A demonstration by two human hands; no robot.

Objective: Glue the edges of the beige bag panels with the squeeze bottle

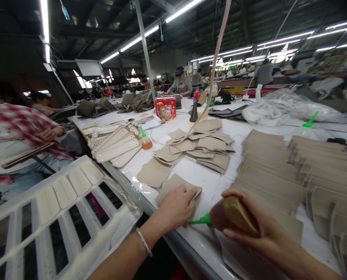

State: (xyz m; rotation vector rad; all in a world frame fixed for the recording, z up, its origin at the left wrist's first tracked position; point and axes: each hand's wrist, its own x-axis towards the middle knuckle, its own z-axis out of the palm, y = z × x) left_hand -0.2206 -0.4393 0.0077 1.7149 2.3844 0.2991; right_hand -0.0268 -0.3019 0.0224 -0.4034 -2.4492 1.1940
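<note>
My right hand [262, 221] is wrapped round a squeeze bottle [230, 216] of amber liquid, tilted onto its side. Its green nozzle points left, and the tip is at the near edge of a taupe leather-like piece [170, 186]. My left hand [176, 206] grips that piece near the table's front edge, fingers bent over its right side. Beyond it lies a loose heap of similar taupe pieces [211, 142]. Overlapping rows of taupe panels [266, 171] spread to the right, beside and under my right forearm.
Pale strips with rivets [117, 146] are stacked at the left, beside a small green-tipped bottle [146, 142]. A red box [169, 108] stands farther back. A white slotted rack [53, 202] fills the lower left. At the far left sits a person in a checked shirt [30, 120].
</note>
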